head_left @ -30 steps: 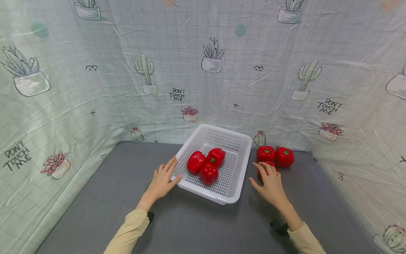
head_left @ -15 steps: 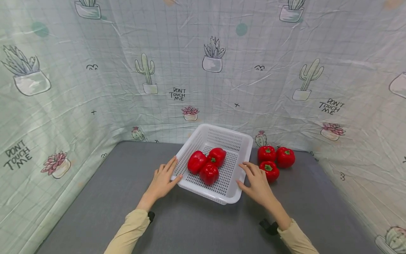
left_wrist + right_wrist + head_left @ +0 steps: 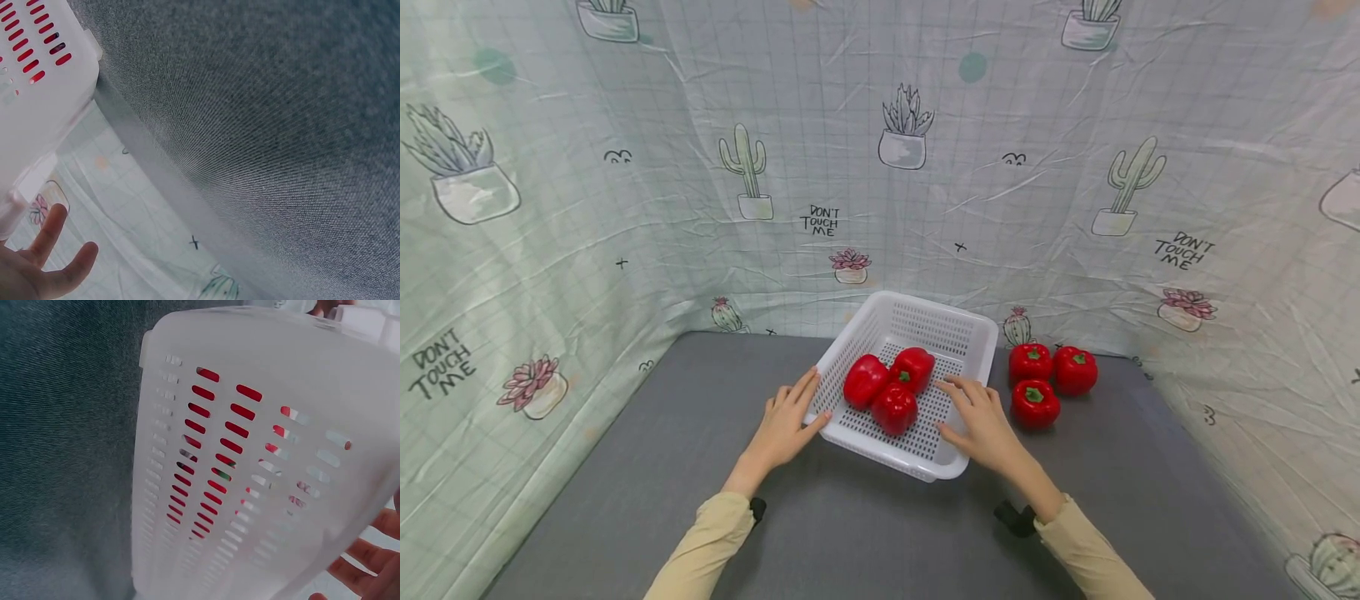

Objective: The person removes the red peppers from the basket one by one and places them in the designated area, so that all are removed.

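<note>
A white slotted plastic basket [image 3: 958,313] stands on the table with three red bell peppers, one of them the front pepper [image 3: 895,409], grouped left of its middle. My left hand [image 3: 781,427] rests on the basket's left rim with fingers extended. My right hand [image 3: 987,425] hovers over the right rim, fingers loosely bent and holding nothing, apart from the peppers. In the right wrist view, red shows through the slots of the basket wall [image 3: 300,369], and fingers [image 3: 375,556] appear at the lower right. The left wrist view shows left-hand fingers [image 3: 50,234] below the basket corner.
Right of the basket, three more red bell peppers sit close together on the table, the nearest pepper [image 3: 1036,405] in front of the other two. A grey cloth [image 3: 865,542] covers the table. A cactus-print curtain [image 3: 820,167] surrounds its back and sides.
My right hand has moved left from the peppers on the table to over the basket's right side, uncovering the nearest pepper. My left hand, the basket and the peppers stay put.
</note>
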The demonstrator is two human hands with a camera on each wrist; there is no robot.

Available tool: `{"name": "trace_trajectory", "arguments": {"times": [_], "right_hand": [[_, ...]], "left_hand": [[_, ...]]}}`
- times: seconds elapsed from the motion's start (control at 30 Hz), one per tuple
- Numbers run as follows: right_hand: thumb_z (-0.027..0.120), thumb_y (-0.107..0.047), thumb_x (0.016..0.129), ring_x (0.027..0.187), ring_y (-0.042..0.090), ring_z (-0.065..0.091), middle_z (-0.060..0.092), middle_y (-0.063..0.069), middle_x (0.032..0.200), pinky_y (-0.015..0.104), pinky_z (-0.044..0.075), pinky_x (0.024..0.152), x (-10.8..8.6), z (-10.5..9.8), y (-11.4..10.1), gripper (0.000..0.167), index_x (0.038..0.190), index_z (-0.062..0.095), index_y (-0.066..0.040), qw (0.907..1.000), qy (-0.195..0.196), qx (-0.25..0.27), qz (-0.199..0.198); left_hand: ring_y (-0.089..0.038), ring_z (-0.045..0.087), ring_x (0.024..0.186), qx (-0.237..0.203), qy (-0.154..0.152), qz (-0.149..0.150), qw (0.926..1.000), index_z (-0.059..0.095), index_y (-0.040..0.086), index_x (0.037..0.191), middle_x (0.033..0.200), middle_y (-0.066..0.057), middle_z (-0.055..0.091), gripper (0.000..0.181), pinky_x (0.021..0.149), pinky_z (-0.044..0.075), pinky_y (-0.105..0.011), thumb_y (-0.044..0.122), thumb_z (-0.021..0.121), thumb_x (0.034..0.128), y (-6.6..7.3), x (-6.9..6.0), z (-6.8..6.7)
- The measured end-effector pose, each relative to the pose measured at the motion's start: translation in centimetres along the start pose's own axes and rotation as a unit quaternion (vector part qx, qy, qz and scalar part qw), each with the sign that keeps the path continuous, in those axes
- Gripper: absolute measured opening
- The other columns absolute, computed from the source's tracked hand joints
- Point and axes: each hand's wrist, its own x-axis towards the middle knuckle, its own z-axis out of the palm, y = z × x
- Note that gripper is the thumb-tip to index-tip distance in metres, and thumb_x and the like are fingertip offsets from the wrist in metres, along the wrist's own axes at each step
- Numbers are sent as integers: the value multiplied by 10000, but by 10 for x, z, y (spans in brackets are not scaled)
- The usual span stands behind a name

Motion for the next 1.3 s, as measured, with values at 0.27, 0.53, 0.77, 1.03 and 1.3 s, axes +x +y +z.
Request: {"name": "trace_trajectory", "arguments": {"times": [0.27,0.53,0.77,1.03,1.3], "right_hand": [[746,-300,688,1165,245,428,483,79,1275,502,310,936,17,7,-2,636,1255,492,-163,9990,-444,78,-39],[747,-277,688,1180,242,396,451,66,1302,507,310,927,28,16,-6,644,1264,484,-161,9970,-717,223,-164],[771,-280,653,1166,272,392,435,98,1317,510,322,912,36,27,-6,674,1252,495,-143,9953,-895,40,-370],[767,-301,651,1182,245,374,432,71,1325,519,331,908,46,41,-7,705,1276,468,-178,9907,-1207,-124,-611],[764,-330,651,1210,259,365,429,50,1341,552,319,927,53,50,-10,754,1309,421,-200,9850,-1442,-424,-842]], "left_hand": [[-256,394,1048,-34,-33,18,10000,285,124,1407,1473,-30,258,656,824,304,-465,431,497,868,0,2,1],[-260,397,1050,-8,-49,50,10000,286,120,1407,1473,-31,258,656,826,305,-466,439,488,870,1,2,1],[-257,389,1060,-14,-121,26,9999,270,131,1413,1476,-25,249,661,829,301,-470,452,474,873,3,2,2],[-266,392,1057,-48,-86,37,9999,280,126,1409,1475,-26,252,656,834,301,-476,442,484,872,2,0,3],[-278,403,1061,27,26,57,10000,298,124,1402,1472,-30,263,647,824,316,-481,439,489,870,0,0,0]]}}
